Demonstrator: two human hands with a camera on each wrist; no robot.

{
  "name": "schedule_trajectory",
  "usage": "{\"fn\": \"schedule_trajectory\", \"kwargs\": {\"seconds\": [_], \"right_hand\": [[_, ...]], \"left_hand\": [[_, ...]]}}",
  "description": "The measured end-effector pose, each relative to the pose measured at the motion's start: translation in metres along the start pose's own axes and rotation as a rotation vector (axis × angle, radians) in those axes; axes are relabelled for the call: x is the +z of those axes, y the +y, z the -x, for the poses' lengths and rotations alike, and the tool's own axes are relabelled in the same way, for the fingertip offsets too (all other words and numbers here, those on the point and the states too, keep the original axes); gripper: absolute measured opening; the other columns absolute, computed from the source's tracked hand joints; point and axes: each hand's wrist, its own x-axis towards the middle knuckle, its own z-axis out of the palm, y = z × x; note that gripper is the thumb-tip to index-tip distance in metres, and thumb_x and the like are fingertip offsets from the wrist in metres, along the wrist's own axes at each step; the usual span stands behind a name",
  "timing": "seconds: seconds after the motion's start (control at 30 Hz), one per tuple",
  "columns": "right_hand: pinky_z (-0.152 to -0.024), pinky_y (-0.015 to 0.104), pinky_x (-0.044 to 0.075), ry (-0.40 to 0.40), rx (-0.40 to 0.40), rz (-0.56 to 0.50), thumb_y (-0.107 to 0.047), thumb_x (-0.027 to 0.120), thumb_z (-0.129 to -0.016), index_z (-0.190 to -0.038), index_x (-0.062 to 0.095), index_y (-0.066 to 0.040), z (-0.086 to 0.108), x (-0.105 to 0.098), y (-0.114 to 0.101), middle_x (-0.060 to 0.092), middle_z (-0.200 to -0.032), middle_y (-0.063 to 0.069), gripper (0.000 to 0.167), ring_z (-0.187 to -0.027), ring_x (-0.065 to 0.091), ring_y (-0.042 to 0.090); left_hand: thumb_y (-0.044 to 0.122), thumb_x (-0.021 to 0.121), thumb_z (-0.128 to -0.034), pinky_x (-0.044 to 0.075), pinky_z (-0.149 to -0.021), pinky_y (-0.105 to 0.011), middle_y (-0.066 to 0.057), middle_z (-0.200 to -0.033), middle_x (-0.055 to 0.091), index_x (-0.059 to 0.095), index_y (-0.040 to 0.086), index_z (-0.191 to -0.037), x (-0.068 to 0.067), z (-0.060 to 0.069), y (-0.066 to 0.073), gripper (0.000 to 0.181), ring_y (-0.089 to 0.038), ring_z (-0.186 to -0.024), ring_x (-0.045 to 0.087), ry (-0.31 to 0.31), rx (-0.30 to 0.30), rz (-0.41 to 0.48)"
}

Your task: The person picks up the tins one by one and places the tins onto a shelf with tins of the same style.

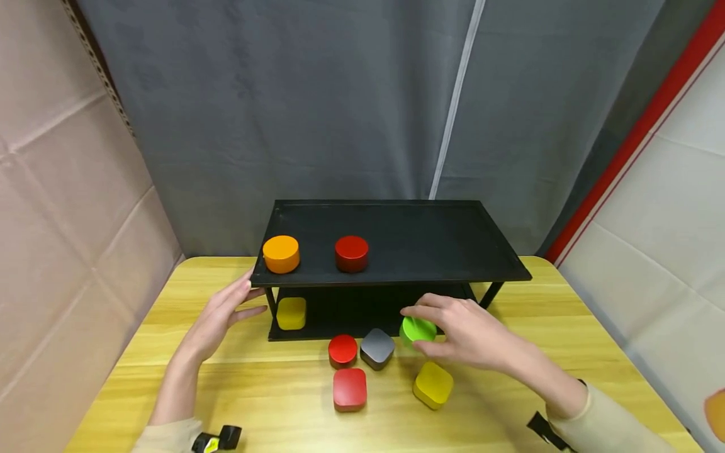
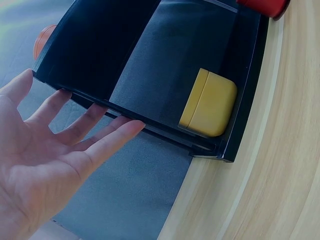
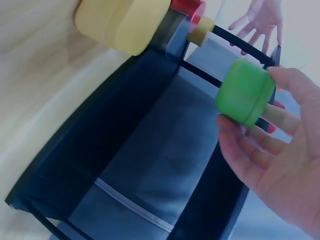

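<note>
My right hand (image 1: 467,330) pinches a bright green round-cornered block (image 1: 416,331) between thumb and fingers, before the right part of a black two-tier shelf (image 1: 419,242). In the right wrist view the green block (image 3: 244,95) is off the table, against the fingertips. My left hand (image 1: 212,318) touches the shelf's left end with its fingers spread, and the left wrist view shows those fingers (image 2: 107,142) fairly straight along the frame. On the upper tier sit an orange round block (image 1: 281,255) and a dark red round block (image 1: 352,254). A yellow block (image 1: 291,313) stands at the lower tier's left end.
On the wooden table (image 1: 272,402) before the shelf lie a red round block (image 1: 342,351), a grey square block (image 1: 377,349), a red square block (image 1: 349,390) and a yellow square block (image 1: 433,385). A grey curtain (image 1: 294,113) hangs behind the shelf.
</note>
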Motion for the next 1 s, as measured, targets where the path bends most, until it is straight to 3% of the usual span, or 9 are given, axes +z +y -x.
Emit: {"fn": "schedule_trajectory", "kwargs": {"seconds": [0.27, 0.63, 1.0], "right_hand": [[-0.059, 0.012, 0.046, 0.09, -0.043, 0.039, -0.036, 0.081, -0.087, -0.127, 0.072, -0.025, -0.005, -0.022, -0.004, 0.068, -0.107, -0.011, 0.043, -0.073, 0.055, -0.003], [-0.056, 0.013, 0.046, 0.121, -0.008, 0.071, -0.04, 0.081, -0.086, -0.127, 0.072, -0.025, -0.012, -0.048, -0.003, 0.069, -0.106, -0.011, 0.045, -0.072, 0.057, -0.004], [-0.054, 0.015, 0.044, 0.13, 0.01, 0.111, -0.044, 0.08, -0.088, -0.13, 0.072, -0.022, -0.023, -0.061, 0.001, 0.07, -0.108, -0.008, 0.048, -0.069, 0.055, 0.0]], "left_hand": [[0.034, 0.033, -0.1138, 0.058, -0.098, -0.024, -0.02, -0.172, 0.018, 0.026, 0.012, -0.164, 0.0, 0.001, 0.002, 0.055, -0.001, -0.13, 0.055, 0.004, -0.002, 0.004], [0.035, 0.033, -0.1138, 0.058, -0.098, -0.024, -0.019, -0.172, 0.018, 0.026, 0.015, -0.164, 0.0, 0.0, 0.002, 0.055, -0.002, -0.13, 0.054, 0.002, -0.004, -0.008], [0.037, 0.032, -0.1137, 0.058, -0.099, -0.024, -0.02, -0.172, 0.017, 0.026, 0.013, -0.164, -0.001, 0.0, 0.0, 0.056, -0.004, -0.131, 0.054, 0.001, -0.007, -0.023]]}}
